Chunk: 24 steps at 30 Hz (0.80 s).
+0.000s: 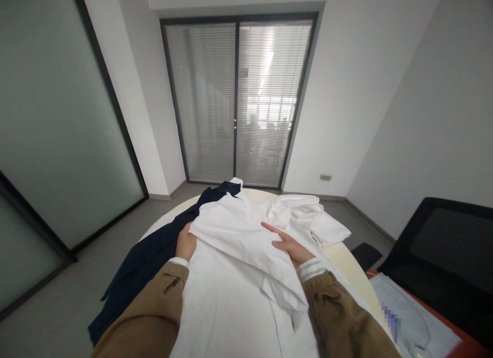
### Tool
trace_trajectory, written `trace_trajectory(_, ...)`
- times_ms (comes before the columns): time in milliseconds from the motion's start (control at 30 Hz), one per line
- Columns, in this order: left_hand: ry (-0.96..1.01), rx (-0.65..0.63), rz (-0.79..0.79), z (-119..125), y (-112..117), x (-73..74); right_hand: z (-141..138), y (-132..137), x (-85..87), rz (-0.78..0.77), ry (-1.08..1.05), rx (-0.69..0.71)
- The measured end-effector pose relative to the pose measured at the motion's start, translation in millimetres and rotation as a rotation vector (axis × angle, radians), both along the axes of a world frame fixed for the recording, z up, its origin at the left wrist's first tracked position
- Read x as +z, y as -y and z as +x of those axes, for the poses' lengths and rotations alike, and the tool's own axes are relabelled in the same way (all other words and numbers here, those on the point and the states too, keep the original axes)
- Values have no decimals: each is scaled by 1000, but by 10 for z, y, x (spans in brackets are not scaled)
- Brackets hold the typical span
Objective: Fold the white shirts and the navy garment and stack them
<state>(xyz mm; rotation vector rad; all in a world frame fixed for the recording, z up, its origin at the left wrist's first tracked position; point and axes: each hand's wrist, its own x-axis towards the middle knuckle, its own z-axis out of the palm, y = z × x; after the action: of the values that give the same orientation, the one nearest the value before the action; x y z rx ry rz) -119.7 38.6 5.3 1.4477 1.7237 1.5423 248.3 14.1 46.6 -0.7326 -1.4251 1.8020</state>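
A white shirt (pixel 231 276) lies spread toward me over the round table, with a diagonal fold across its middle and one part turned over at the right. My left hand (pixel 186 244) is closed around its left edge, and some of the fingers are hidden by the cloth. On the shirt's right side rests my right hand (pixel 291 246), index finger stretched out and thumb apart. Beneath and left of the shirt lies a dark navy garment (pixel 154 250). A crumpled white garment (pixel 298 211) sits at the back right, beyond my right hand.
The pale tabletop (pixel 352 268) shows along the right edge. A black mesh office chair (pixel 442 250) stands close on the right, beside an orange surface bearing a clear plastic bag (pixel 416 312). Glass doors with blinds (pixel 234 101) are behind the table; a frosted partition (pixel 65 116) is left.
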Motion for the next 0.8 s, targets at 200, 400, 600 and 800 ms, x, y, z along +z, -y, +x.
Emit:
trace_trajectory(200, -8, -18, -6, -25, 0, -25, 295, 101, 351, 30, 303, 26)
trace_trajectory(400, -7, -24, -21, -24, 24, -7, 682, 293, 779, 67, 644, 310)
trace_trajectory(600, 2, -28, -22, -27, 34, -18, 1013, 363, 840, 84, 744, 32)
trace_trajectory(800, 42, -69, 16, 17, 61, 4, 1276, 264, 678, -180, 1130, 97)
